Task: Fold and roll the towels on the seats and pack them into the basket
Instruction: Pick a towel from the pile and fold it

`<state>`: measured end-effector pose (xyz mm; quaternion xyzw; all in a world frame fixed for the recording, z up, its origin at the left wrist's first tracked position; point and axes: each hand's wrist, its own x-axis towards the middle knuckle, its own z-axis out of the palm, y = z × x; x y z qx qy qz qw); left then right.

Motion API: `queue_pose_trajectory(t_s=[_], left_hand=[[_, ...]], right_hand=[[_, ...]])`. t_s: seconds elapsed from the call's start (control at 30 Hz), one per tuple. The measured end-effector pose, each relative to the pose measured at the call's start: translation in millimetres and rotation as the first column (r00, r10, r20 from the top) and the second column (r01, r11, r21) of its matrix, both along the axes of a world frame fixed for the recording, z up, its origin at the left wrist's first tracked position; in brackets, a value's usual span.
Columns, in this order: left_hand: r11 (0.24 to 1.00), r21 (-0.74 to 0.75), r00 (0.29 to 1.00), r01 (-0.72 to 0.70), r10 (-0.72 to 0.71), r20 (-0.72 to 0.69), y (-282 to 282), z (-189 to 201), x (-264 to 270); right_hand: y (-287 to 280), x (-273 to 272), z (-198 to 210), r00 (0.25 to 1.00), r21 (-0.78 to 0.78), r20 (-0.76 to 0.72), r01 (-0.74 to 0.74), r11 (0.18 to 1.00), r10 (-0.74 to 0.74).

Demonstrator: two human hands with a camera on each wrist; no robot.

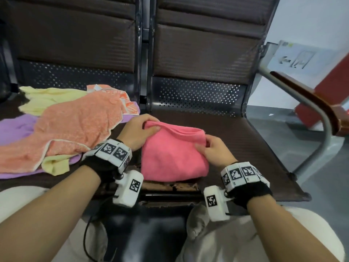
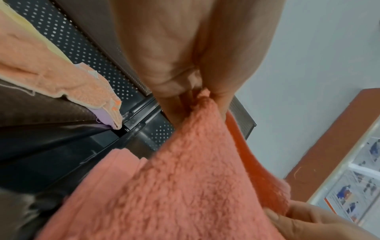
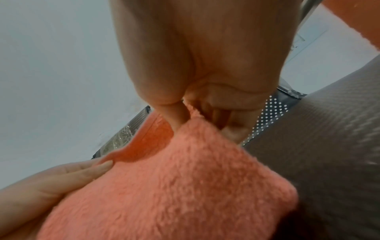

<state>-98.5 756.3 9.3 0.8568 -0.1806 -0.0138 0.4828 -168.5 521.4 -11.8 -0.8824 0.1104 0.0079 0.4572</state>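
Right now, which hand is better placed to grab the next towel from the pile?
Left. The left hand pinches the pink towel beside the orange towel; the right hand is farther away.

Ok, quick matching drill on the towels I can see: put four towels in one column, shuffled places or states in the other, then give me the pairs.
Things:
1. pink towel
2. orange towel
3. purple towel
4. yellow towel

Places or states:
A. bottom of the heap, flat on the left seat
B. on top of the heap, spread and crumpled
C. folded on the right seat, its far corners pinched by the left hand and right hand
D. in the heap, showing at its far side and near edge

Pairs: 1-C, 2-B, 3-A, 4-D
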Motion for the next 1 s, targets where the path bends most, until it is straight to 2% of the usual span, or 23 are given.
queue_pose_trajectory(t_s=[0.17,0.23,0.3,0.37,0.43,0.5,0.57,0.6,0.7,0.77,0.83,0.9,0.93,0.97,1.0], left_hand=[[0.997,0.025,0.996,-0.068,0.069,-0.060,-11,-27,52],[0.992,0.065,0.985,-0.108,0.115,-0.128,-15,-41,63],[0.987,0.129,0.964,-0.092,0.121,-0.236,-19,-53,66],[0.984,0.176,0.947,-0.039,0.093,-0.307,-18,-62,61],[0.977,0.211,0.963,-0.016,0.072,-0.258,-13,-67,50],[0.965,0.264,0.992,0.000,0.034,-0.124,-7,-65,34],[0.958,0.276,0.995,0.075,-0.055,-0.078,-5,-60,15],[0.957,0.259,0.990,0.131,-0.112,-0.088,-5,-56,7],[0.913,0.280,0.953,0.297,-0.267,-0.141,-7,-50,-16],[0.823,0.413,0.921,0.390,-0.349,-0.173,-7,-52,-24],[0.715,0.558,0.904,0.421,-0.383,-0.191,-4,-53,-28],[0.654,0.664,0.909,0.363,-0.407,-0.096,0,-53,-27],[0.651,0.688,0.908,0.321,-0.418,-0.028,1,-52,-27],[0.658,0.698,0.908,0.284,-0.418,0.025,2,-50,-26],[0.668,0.699,0.912,0.256,-0.406,0.054,3,-49,-26]], right_hand=[[-8,44,-15,0.995,-0.044,-0.090,0.035,0.998,-0.039],[-9,51,-21,0.986,-0.069,-0.148,0.064,0.996,-0.074],[-8,51,-29,0.987,-0.204,-0.146,0.039,0.978,-0.070],[-6,42,-28,0.999,-0.369,-0.045,-0.029,0.929,0.013],[-2,30,-20,0.980,-0.408,0.006,-0.179,0.896,0.198],[2,19,-12,0.895,-0.406,-0.151,-0.443,0.799,0.420],[6,10,-11,0.762,-0.433,-0.376,-0.648,0.627,0.527],[8,7,-12,0.739,-0.470,-0.420,-0.674,0.570,0.528],[13,3,-14,0.783,-0.616,-0.348,-0.605,0.505,0.515],[15,5,-12,0.811,-0.635,-0.292,-0.561,0.532,0.507],[13,6,-9,0.866,-0.570,-0.194,-0.483,0.665,0.462],[8,6,-7,0.907,-0.506,-0.105,-0.403,0.763,0.409],[5,5,-6,0.909,-0.503,-0.092,-0.394,0.769,0.405],[2,3,-5,0.900,-0.530,-0.101,-0.409,0.743,0.423],[0,1,-4,0.882,-0.586,-0.129,-0.437,0.682,0.454]])
